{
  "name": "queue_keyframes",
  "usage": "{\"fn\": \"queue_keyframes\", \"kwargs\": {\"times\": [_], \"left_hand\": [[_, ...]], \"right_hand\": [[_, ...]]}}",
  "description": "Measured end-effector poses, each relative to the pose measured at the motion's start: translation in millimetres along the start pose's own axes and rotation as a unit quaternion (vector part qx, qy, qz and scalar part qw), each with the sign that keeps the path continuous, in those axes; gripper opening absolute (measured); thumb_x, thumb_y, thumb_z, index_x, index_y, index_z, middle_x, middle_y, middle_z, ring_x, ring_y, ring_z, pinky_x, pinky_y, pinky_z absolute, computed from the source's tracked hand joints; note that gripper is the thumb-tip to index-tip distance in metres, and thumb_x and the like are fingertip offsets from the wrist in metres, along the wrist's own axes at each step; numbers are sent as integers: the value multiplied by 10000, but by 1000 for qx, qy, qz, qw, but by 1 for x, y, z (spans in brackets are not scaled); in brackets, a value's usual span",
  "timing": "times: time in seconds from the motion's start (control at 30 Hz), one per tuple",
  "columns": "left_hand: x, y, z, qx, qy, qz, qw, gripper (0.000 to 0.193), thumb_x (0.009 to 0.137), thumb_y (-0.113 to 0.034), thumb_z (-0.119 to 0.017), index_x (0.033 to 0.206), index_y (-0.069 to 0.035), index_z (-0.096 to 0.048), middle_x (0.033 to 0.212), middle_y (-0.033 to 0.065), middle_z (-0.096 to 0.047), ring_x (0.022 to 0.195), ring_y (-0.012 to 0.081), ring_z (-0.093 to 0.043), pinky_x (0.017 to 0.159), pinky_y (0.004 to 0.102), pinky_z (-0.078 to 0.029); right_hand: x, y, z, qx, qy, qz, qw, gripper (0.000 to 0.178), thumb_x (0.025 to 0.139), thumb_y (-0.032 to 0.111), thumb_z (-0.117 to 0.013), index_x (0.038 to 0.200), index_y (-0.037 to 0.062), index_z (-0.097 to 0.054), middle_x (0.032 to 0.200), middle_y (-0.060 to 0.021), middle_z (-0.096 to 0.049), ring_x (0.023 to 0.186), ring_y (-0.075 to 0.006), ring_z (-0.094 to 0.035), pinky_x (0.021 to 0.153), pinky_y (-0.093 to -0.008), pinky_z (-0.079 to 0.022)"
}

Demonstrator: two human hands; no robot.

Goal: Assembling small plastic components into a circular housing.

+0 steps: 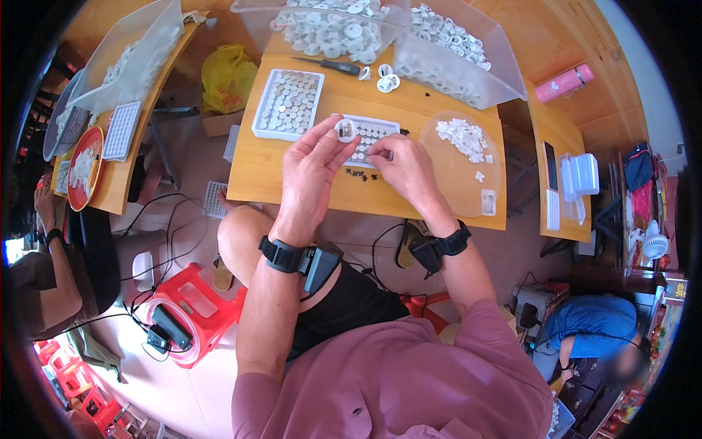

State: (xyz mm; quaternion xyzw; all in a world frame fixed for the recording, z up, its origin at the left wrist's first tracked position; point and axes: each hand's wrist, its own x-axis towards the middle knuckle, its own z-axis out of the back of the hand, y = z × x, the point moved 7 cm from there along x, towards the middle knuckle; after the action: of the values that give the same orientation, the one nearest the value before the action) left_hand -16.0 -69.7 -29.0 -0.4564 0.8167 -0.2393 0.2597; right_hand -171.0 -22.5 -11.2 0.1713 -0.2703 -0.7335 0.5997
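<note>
- White round part (346, 130) sits pinched between the thumb and fingertips of the left hand (311, 172), raised just above the small white tray (380, 129); its detail is too small to make out.
- Much of that small tray is hidden behind both hands, so its filling cannot be counted.
- Right hand (406, 170) is curled, fingertips pressed together at the tray's near edge; whether they grip anything is hard to tell.
- Two white trays lie on the worktop (292, 172): the small one and a larger tray (288, 104) filled with rows of round pieces.
- Two clear bins (453, 69) of white rings stand at the far edge, the left one cut off by the frame.
- One clear round lid (462, 179) holds a heap of small white bits.
- One screwdriver (329, 65) lies beyond the trays.
- Tiny dark pieces (360, 174) lie scattered between the hands, too small to count.
</note>
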Motion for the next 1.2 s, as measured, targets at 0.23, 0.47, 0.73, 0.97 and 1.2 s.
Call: {"fn": "queue_keyframes", "kwargs": {"times": [0.23,0.47,0.73,0.97,1.2], "left_hand": [[0,2,2,6,12,4,1000,308,996,-63,-526,1275,64,-546,1127,149,-648,1065,279,-658,954,323,-549],[1,7,2,13,19,9,1000,316,997,-77,-528,1275,73,-540,1154,172,-645,1063,273,-659,969,336,-538],[-1,9,-3,33,29,24,999,322,1004,-93,-523,1282,70,-528,1163,167,-643,1059,248,-657,958,335,-544],[-2,12,-4,18,37,40,998,335,1009,-98,-522,1301,65,-519,1080,120,-644,973,173,-660,903,297,-558],[-2,11,-2,25,35,39,998,332,1009,-100,-525,1300,60,-523,1070,111,-646,937,160,-663,874,289,-567]], "right_hand": [[-2,7,0,-20,4,20,1000,133,811,140,-648,860,54,-736,910,-155,-692,857,-352,-665,758,-443,-523],[-2,5,2,13,10,7,1000,108,802,123,-671,845,39,-724,890,-139,-697,791,-315,-679,700,-412,-529],[-11,60,43,29,-219,203,954,99,773,48,-723,847,68,-660,792,-66,-637,628,-247,-633,546,-321,-497],[-19,78,32,-127,-271,339,892,138,734,37,-720,828,77,-627,767,-29,-606,607,-221,-618,521,-343,-480],[-19,77,28,-102,-244,336,904,130,735,27,-714,821,80,-632,763,-30,-608,615,-224,-627,532,-343,-494]]}}
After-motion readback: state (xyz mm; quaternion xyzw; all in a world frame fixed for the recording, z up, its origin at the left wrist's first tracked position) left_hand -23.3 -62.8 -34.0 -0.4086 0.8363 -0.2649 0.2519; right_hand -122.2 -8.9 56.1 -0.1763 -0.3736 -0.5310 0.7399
